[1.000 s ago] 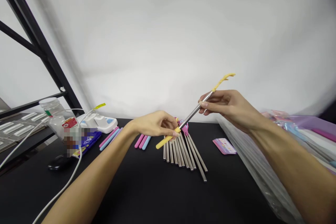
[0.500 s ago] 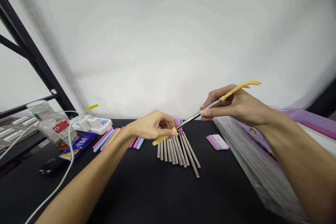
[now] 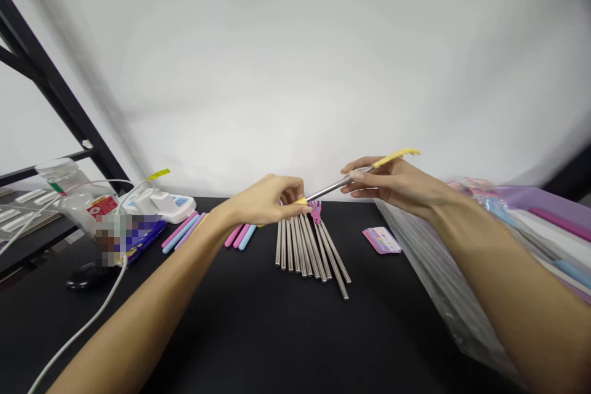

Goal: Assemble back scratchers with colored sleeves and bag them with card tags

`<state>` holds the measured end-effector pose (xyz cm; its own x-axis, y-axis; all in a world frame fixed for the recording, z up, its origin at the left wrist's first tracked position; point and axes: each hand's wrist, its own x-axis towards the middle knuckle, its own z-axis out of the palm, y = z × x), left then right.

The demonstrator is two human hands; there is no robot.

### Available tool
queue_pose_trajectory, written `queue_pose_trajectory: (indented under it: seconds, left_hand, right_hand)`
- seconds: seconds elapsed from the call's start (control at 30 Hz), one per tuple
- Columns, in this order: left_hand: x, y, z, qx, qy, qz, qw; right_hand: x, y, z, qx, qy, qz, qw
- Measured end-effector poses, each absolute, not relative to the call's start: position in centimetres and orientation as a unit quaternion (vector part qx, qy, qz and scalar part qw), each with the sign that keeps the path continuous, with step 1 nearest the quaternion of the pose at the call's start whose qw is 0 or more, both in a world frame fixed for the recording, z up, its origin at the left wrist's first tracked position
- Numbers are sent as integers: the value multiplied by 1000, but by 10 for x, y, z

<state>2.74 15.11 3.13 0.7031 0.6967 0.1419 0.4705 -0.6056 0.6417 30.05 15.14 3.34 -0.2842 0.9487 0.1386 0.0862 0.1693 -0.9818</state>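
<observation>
A metal rod [image 3: 329, 188] with a yellow piece at each end is held between my hands, tilted up to the right. My left hand [image 3: 272, 198] pinches its lower yellow end. The fingers of my right hand [image 3: 383, 181] close around the rod near the upper yellow piece [image 3: 396, 156], which has a curved tip. Below my hands, several metal rods [image 3: 307, 252] lie fanned out on the black table [image 3: 286, 332]. A pink branched piece [image 3: 316, 212] is at their upper ends. Pink, purple and blue sticks [image 3: 240, 237] lie left of them, partly behind my left arm.
Small printed cards [image 3: 382, 240] lie right of the rods. Clear plastic bags [image 3: 429, 277] and a purple item [image 3: 540, 203] fill the right side. At the left are a power strip [image 3: 178, 208], a clear jar [image 3: 80, 203], a black mouse [image 3: 90, 276] and a white cable [image 3: 104, 306].
My right hand has moved left and slightly down with the rod's upper end, and the rod slants less steeply. My left hand has risen slightly. The view has shifted a little.
</observation>
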Motion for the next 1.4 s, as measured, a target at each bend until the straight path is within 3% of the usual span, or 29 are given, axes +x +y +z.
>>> queue_pose_trajectory:
  seconds: [0.13,0.27,0.33,0.57,0.8,1.0,1.07,1.17,1.3,1.4]
  left_hand:
    - [12,160,33,875,377,116,280]
    - [5,168,30,893,369,115,231]
    - [4,169,28,889,360,132,251]
    - [-2,171,29,893,335,140,268]
    - [2,172,25,884,337,218,239]
    - [35,167,6,893,318,296,114]
    - [42,166,3,898,319,290,89]
    - [39,165,10,909,323,233,119]
    - [22,162,25,895,346,120,255]
    - [16,161,26,876,327,99,340]
  right_hand:
    - [322,156,33,-459,-653,401,450]
    - [320,152,41,-511,-802,177,255]
    - [313,151,42,-505,-829,146,193]
    - [298,153,31,-480,-844,192,144]
    - [292,158,24,-446,-841,261,160]
    - [291,159,19,-476,-691,525,141]
    - [291,160,18,-476,-662,564,131]
    - [296,160,21,-473,-723,485,134]
    - [305,157,32,-446,-823,314,160]
    - [308,154,36,-444,-840,262,170]
